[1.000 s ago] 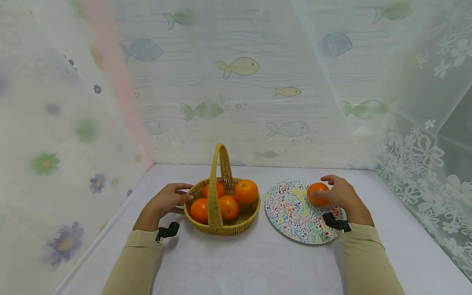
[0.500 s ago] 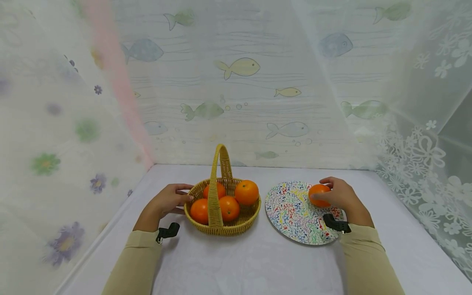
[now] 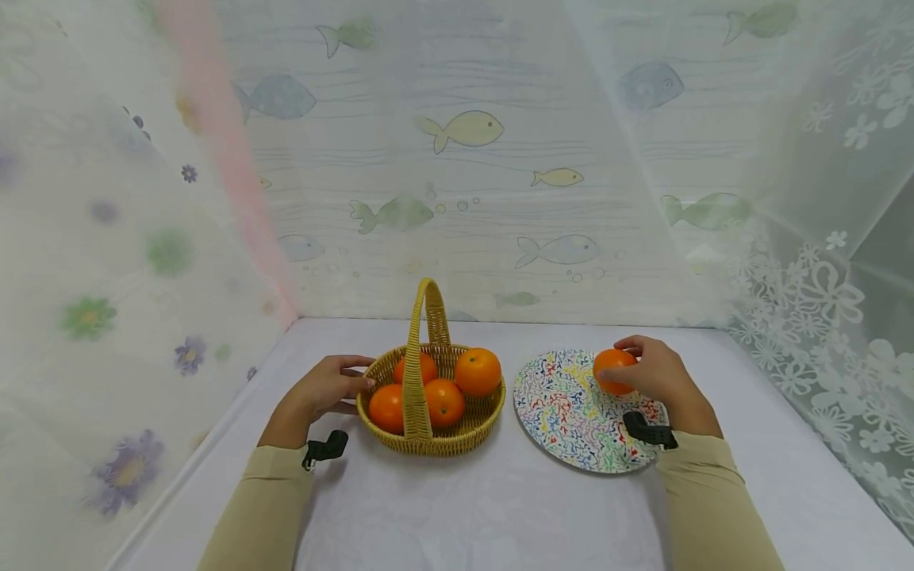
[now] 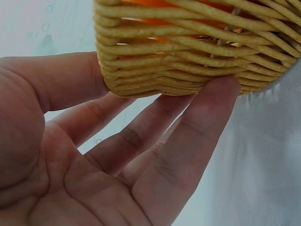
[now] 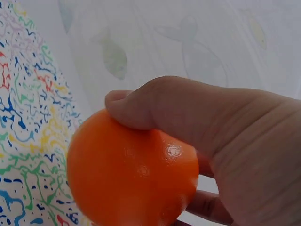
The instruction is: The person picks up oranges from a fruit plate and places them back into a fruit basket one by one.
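Observation:
In the head view, an oval wicker basket (image 3: 428,446) with a tall arched handle holds several oranges (image 3: 477,372). My left hand (image 3: 330,388) holds the basket's left end, its thumb and fingertips against the woven wall. The left wrist view shows those fingers (image 4: 183,136) meeting the lower weave, with the palm apart from it. Over the right part of a round, multicoloured patterned board (image 3: 564,428), my right hand (image 3: 664,374) grips another orange (image 3: 612,369). The right wrist view has its thumb (image 5: 136,108) across the top of this orange (image 5: 127,174); the other fingers are mostly hidden behind.
A white cloth covers the table (image 3: 485,515). Behind it hangs a pale curtain (image 3: 457,222) printed with fish. A floral sheet (image 3: 128,317) borders the left side and a lace-patterned one (image 3: 821,293) the right. Between basket and board is a narrow strip of cloth.
Over the last half second my right hand and its orange have shifted slightly up and left in the head view. The left hand and the basket have stayed in place.

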`<state>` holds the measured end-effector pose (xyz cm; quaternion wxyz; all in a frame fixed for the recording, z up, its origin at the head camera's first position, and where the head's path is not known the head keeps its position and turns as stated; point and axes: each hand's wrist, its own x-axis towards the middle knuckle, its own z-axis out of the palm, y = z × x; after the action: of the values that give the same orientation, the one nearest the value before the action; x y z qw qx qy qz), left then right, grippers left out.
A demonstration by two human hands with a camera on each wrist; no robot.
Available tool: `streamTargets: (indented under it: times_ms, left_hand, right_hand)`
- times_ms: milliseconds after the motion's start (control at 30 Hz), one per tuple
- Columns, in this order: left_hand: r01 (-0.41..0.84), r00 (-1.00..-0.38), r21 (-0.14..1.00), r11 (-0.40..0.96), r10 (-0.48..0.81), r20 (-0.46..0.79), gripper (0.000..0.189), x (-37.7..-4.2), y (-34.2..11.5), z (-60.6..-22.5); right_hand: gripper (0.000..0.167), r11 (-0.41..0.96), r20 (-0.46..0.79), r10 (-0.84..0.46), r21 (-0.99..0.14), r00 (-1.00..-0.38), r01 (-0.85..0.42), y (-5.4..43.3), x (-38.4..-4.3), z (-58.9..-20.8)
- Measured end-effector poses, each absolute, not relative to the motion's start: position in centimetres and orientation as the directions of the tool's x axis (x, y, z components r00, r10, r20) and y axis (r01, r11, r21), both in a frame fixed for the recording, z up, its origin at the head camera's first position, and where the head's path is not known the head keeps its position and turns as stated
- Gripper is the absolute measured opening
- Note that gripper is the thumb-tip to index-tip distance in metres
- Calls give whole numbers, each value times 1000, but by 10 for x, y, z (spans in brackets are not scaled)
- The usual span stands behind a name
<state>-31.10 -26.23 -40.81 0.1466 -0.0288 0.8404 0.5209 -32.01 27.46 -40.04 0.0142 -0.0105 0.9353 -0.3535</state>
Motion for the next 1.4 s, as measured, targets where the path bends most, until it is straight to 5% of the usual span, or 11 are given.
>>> streamTargets:
  times_ms: [467, 800, 1400]
  left_hand:
    - [-212, -953, 870, 445, 105, -286, 56, -311, -262, -407]
    - [-192, -954, 866, 462, 120, -275, 57, -306, -260, -404]
    - [-205, -954, 868, 451, 104, -280, 56, -309, -262, -404]
  right_hand:
    - [81, 735, 134, -39, -667, -990, -119, 251, -318, -384]
    - [70, 715, 221, -84, -666, -972, -213, 231, -310, -374]
    - [65, 629, 279, -202, -698, -939, -343, 190, -300, -366]
